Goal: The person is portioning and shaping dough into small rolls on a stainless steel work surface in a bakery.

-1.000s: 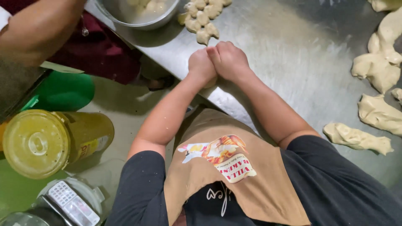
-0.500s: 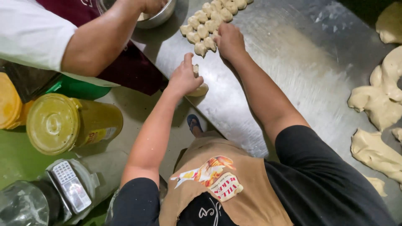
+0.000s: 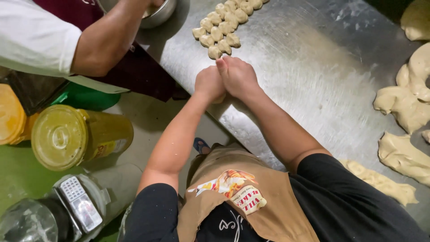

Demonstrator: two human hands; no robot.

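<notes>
Presently, hands: left hand (image 3: 209,84) and right hand (image 3: 237,75) pressed together; contents hidden.
Dough pieces (image 3: 221,31): twelve o'clock on counter (image 3: 313,80); likely soft, sticky—pinch lightly.

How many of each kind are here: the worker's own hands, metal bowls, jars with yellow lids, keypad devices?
Own hands: 2, left hand and right hand
metal bowl: 1
jars with yellow lids: 2
keypad device: 1
Total: 6
</notes>
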